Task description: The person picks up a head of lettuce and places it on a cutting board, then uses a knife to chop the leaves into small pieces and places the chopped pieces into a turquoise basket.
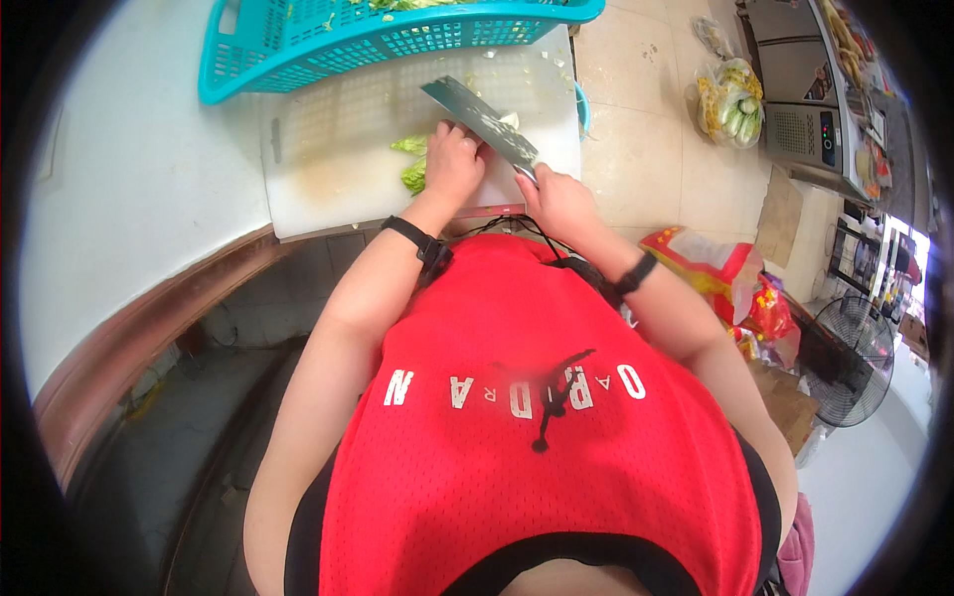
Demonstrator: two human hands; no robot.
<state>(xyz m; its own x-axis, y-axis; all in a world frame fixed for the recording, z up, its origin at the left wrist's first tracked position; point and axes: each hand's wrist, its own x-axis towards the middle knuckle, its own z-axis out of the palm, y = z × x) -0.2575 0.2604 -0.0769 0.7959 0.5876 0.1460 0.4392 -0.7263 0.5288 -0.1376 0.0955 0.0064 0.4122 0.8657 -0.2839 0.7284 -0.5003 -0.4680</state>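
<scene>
On a white cutting board (328, 201) lies a leafy green vegetable (414, 173), probably lettuce or cabbage. My left hand (452, 160) presses down on it with curled fingers and hides most of it. A broad-bladed cleaver (477, 112) is gripped by its handle in my right hand (555, 197). Its blade slants up and left, right beside my left fingertips. Small wet bits cling to the steel. A pale cut piece (510, 119) sits against the far side of the blade.
A turquoise plastic basket (373, 46) with leaf scraps stands across the board's far end. Small scraps dot the board. On the tiled floor to the right rest a bag of green vegetables (734, 112), red and yellow bags (708, 261) and a fan (850, 361). A steel appliance (801, 134) stands beyond.
</scene>
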